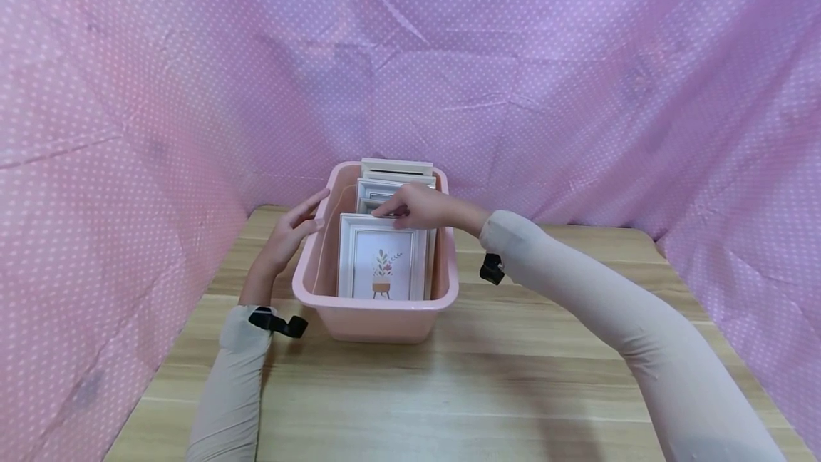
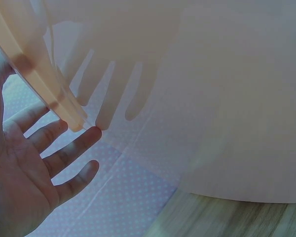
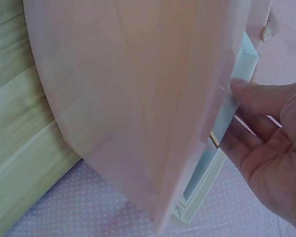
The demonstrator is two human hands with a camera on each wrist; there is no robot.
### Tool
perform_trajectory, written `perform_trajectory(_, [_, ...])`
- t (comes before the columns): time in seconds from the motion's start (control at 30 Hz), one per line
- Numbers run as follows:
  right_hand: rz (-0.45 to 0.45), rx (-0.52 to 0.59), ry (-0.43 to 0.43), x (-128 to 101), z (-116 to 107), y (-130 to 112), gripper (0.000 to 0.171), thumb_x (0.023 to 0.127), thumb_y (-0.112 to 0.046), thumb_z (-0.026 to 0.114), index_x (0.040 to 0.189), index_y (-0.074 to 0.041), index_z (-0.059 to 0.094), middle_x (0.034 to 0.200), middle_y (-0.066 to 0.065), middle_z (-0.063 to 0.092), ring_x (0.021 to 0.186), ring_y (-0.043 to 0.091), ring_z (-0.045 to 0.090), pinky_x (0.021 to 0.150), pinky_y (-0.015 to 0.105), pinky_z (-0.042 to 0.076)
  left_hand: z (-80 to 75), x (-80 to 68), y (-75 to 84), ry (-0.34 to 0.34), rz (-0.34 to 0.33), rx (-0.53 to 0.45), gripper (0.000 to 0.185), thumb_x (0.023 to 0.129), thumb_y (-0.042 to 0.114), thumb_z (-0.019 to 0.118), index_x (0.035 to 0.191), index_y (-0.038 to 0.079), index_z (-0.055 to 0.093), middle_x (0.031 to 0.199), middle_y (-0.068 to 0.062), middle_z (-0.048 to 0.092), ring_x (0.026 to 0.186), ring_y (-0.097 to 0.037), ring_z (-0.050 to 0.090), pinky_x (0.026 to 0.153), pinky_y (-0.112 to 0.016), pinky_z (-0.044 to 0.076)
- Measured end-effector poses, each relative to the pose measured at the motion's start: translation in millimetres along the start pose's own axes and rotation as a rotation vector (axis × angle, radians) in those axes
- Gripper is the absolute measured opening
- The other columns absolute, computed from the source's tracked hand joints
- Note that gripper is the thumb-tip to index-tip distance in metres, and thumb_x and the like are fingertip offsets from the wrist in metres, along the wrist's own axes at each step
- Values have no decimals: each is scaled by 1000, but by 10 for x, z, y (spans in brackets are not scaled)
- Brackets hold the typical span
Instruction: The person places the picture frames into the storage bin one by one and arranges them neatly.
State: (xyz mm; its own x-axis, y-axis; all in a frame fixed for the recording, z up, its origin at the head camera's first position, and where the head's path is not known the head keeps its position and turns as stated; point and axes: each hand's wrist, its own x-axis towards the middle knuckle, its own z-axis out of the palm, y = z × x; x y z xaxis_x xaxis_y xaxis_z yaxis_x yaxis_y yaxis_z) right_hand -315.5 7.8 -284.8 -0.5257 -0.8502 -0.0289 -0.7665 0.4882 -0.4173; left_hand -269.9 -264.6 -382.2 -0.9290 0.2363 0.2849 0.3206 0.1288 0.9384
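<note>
The white picture frames [image 1: 383,255] stand on edge in a row inside the pink plastic tub [image 1: 375,316], which sits toward the far middle of the wooden desk [image 1: 449,391]. The front frame faces the person and shows a small drawing of a potted plant; behind it more frames are stacked back to back toward the far wall of the tub, their top edges running crosswise, left to right. The right hand [image 1: 420,207] has the closer grip: it reaches over the tub from the right, and its fingers [image 3: 246,94] lie on the top edges of frames just behind the front one, thumb and fingers only gently bent rather than clamped; from the wrist view I cannot tell whether any frame is actually pinched. So the frames lie directly under and just in front of that hand, with their tall faces upright. The left hand [image 1: 290,234] is outside the tub on its left, spread flat with straight fingers [image 2: 69,150] at the rim [image 2: 44,81], holding nothing. Both forearms wear pale sleeves with a black strap at each wrist. A pink cloth [image 1: 128,127] with white dots hangs all around the desk on three sides.
</note>
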Motion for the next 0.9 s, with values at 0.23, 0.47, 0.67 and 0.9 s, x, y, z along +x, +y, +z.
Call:
perform_trajectory(0.23, [-41, 12, 3, -40, -19, 8, 40, 83, 2, 63, 121, -8, 64, 114, 7, 68, 79, 13, 57, 75, 24, 50, -35, 35, -85, -5, -2, -24, 52, 97, 11, 48, 146, 9, 34, 154, -7, 27, 139, -28, 27, 93, -15, 41])
perform_trajectory(0.47, [-5, 32, -2, -81, -17, -2, 37, 84, -1, 64, 120, -9, 65, 113, 5, 68, 80, 15, 57, 74, 24, 49, -59, 64, -215, -5, 15, -22, 52, 96, 17, 51, 146, 14, 35, 154, -5, 27, 140, -26, 26, 95, -15, 40])
perform_trajectory(0.67, [2, 48, 15, -171, -21, -1, 32, 85, -3, 65, 117, -8, 66, 116, 6, 67, 94, 15, 62, 86, 30, 51, -58, 72, -238, 1, 6, -17, 51, 96, 18, 51, 145, 16, 36, 154, -3, 29, 139, -26, 28, 94, -15, 41])
perform_trajectory(0.9, [-46, 77, 76, -323, -55, 5, 28, 85, -4, 65, 112, -3, 68, 113, 11, 68, 101, 22, 63, 89, 35, 51, -67, 50, -239, 5, 5, 0, 52, 96, 20, 52, 146, 18, 36, 153, -1, 29, 135, -22, 34, 95, -17, 41])
